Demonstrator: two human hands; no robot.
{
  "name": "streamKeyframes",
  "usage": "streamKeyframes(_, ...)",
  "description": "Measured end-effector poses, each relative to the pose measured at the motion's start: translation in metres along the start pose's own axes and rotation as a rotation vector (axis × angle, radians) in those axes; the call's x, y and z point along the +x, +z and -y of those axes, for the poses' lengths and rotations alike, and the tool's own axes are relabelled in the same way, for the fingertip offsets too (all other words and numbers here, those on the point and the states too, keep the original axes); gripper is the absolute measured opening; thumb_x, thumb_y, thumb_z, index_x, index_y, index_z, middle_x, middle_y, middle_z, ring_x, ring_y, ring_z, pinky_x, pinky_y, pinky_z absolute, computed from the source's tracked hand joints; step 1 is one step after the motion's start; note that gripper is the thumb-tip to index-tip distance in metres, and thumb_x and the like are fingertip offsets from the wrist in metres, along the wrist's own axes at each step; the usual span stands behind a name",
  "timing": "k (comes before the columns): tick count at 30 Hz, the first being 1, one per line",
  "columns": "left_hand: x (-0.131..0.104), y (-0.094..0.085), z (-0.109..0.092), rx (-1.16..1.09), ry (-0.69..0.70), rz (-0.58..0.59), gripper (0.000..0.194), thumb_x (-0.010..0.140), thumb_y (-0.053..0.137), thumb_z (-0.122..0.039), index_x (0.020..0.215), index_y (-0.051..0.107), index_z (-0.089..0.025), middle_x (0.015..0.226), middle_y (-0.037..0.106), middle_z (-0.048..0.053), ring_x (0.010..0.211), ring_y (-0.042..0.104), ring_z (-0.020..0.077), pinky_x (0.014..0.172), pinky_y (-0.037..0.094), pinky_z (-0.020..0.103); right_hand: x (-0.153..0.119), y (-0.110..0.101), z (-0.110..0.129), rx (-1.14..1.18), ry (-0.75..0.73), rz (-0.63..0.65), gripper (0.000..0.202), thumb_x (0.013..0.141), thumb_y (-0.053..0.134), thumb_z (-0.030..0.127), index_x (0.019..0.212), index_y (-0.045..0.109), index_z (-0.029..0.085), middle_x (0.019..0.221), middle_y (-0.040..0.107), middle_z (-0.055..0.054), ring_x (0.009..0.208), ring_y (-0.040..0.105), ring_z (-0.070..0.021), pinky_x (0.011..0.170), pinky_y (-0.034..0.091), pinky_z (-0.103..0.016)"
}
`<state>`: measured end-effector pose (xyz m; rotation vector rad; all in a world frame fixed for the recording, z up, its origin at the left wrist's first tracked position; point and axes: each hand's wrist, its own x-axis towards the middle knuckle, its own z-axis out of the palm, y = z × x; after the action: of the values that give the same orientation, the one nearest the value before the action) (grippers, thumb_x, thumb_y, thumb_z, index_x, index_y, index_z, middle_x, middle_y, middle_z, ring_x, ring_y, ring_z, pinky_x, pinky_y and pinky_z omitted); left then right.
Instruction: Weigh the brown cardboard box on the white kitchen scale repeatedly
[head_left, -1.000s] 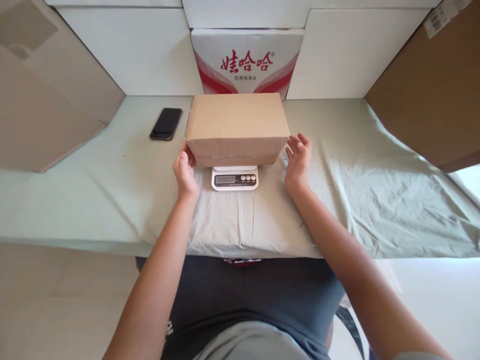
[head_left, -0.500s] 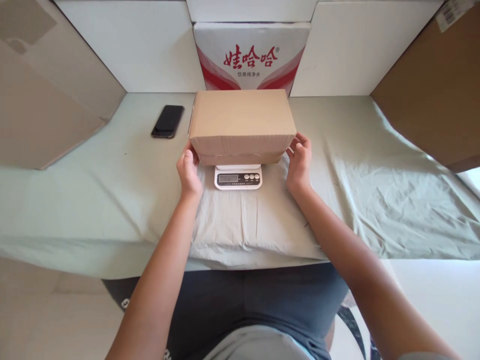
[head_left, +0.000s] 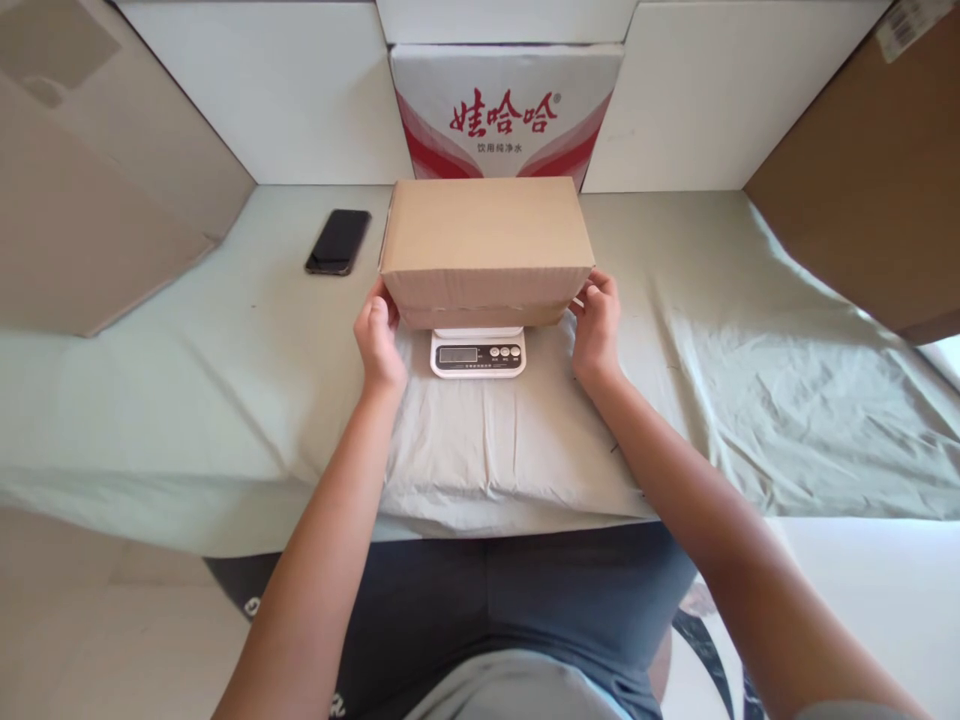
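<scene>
Head view: the box point(head_left: 487, 248) sits on or just over the scale point(head_left: 478, 366), between the worktop's point(head_left: 150, 400) front and back edges. Left hand point(head_left: 378, 342) and right hand point(head_left: 598, 328) curl at its ends — I can't tell if they grip. Keep it flat and even.

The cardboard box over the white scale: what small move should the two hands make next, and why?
Probably ease the left hand and right hand slowly outward from the cardboard box. It is over the white scale, the hands are at its two opposite ends, and their touch could disturb a reading. Whether they bear its weight is hidden, so slowly seems wise.
</scene>
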<state>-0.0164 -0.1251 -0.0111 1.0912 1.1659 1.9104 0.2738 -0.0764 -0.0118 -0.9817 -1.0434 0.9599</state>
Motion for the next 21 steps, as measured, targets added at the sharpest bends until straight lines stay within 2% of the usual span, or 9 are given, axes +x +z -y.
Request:
streamKeyframes(12,0.0001,0.0006,-0.0023,0.008,-0.002,0.014,0.097,0.083,0.068,-0.095,0.145,0.077,-0.020,0.154,0.073,0.020,0.159,0.058,0.0426,0.132,0.049,0.053,-0.0034,0.0033,0.0053,0.027,0.011,-0.012,0.033,0.091,0.064,0.058,0.110,0.063,0.032,0.110,0.071,-0.001,0.111,0.071,-0.0244,0.102,0.062,-0.045)
streamKeyframes(21,-0.0005,0.0032,-0.0039,-0.011,0.001,-0.015,0.091,0.080,0.071,-0.094,0.133,0.082,-0.021,0.150,0.077,0.016,0.153,0.064,0.0399,0.125,0.055,0.047,-0.0030,0.0026,0.0034,0.039,0.006,-0.008,0.028,0.094,0.064,0.055,0.109,0.064,0.031,0.107,0.069,0.000,0.105,0.071,-0.0210,0.094,0.059,-0.037)
